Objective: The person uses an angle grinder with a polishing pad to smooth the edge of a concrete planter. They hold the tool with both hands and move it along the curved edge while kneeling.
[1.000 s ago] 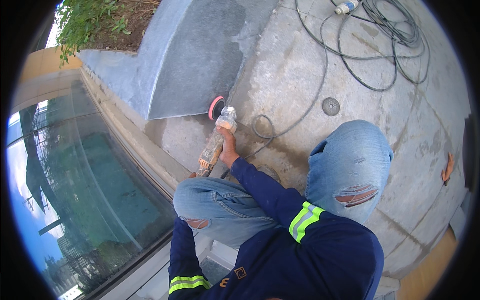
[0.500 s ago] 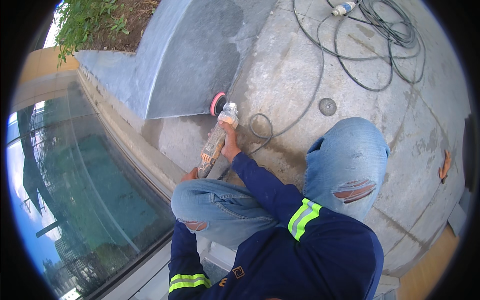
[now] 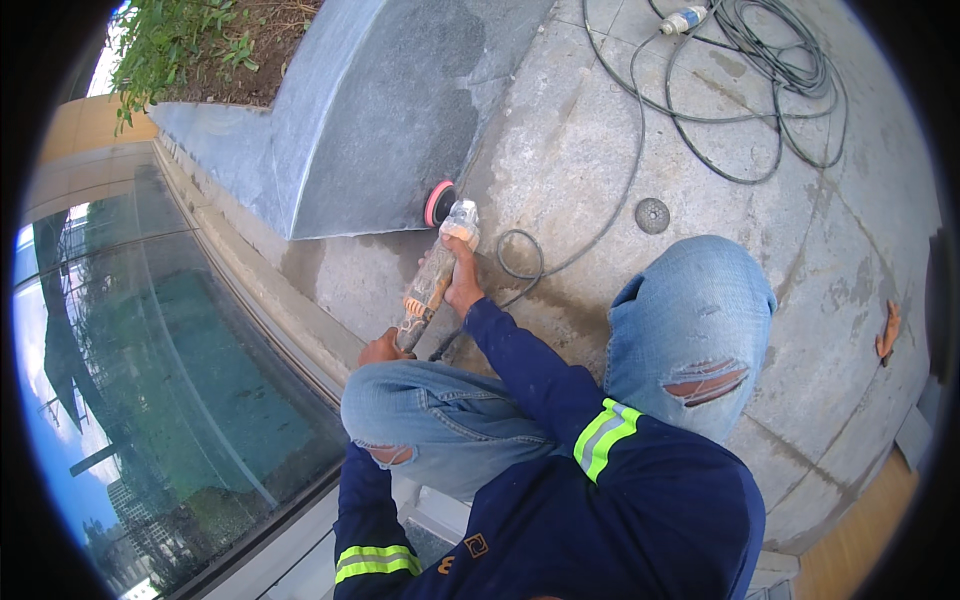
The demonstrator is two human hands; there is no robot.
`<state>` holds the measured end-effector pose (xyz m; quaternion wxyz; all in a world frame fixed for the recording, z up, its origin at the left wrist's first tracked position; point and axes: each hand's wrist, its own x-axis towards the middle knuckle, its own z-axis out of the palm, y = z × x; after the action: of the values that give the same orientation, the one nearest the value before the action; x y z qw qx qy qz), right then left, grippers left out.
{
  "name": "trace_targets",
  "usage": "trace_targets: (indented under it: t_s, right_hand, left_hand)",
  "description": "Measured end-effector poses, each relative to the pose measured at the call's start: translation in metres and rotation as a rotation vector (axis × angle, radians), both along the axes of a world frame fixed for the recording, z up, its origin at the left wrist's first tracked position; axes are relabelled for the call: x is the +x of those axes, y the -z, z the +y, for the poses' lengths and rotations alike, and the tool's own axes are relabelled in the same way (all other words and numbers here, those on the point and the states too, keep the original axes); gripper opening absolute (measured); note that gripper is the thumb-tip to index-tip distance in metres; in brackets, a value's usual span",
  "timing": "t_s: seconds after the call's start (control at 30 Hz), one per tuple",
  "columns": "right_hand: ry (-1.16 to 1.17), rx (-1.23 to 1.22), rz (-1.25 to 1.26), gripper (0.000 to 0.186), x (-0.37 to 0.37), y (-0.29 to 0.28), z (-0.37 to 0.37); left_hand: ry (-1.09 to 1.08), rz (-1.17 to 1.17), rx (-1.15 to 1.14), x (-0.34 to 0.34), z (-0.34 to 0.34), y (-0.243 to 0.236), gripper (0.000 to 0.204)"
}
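Note:
I hold a dusty angle polisher (image 3: 433,280) diagonally between my two hands. My right hand (image 3: 459,275) is closed around its front body near the metal head. My left hand (image 3: 382,348) grips the rear end, just beside my bent knee. The round pad (image 3: 439,204), black with a pink layer, is tilted on edge at the lower corner of a grey concrete planter face (image 3: 385,120); I cannot tell if it touches it. A grey cord (image 3: 606,234) loops over the paving beside the tool.
A coiled cable (image 3: 785,55) with a connector (image 3: 683,20) lies at upper right. A round drain cover (image 3: 652,215) and a dry leaf (image 3: 887,332) are on the paving (image 3: 730,215). Plants (image 3: 180,55) grow in soil at upper left. Reflective glass (image 3: 150,380) fills the left side.
The polisher, my right hand and the pad have moved slightly up and forward along the planter face. My left hand has risen and shows more above my knee.

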<state>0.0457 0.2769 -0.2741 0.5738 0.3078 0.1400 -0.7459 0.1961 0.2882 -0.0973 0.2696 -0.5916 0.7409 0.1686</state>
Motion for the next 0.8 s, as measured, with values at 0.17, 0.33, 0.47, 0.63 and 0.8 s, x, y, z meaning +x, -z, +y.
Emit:
trace_targets:
  t_s: [0.17,0.33,0.47,0.63,0.8]
  right_hand:
    - [-0.023,-0.034,0.032,0.046,0.02,-0.009,0.011]
    - [-0.05,-0.047,0.049,0.05,0.016,-0.01,0.007]
    - [-0.017,-0.032,0.036,0.049,0.001,0.006,-0.003]
    - [-0.025,-0.006,-0.009,0.045,0.004,0.005,0.008]
    - [-0.044,-0.041,0.018,0.045,0.017,-0.018,0.008]
  left_hand:
    - [-0.284,0.456,-0.044,0.027,0.035,-0.019,0.05]
    - [-0.184,0.214,-0.042,0.011,0.024,-0.023,0.051]
    - [0.03,-0.128,0.029,-0.01,-0.004,-0.002,0.051]
    - [0.049,0.021,0.009,-0.012,0.013,-0.02,0.048]
    - [-0.677,1.079,-0.035,0.04,0.057,-0.014,0.045]
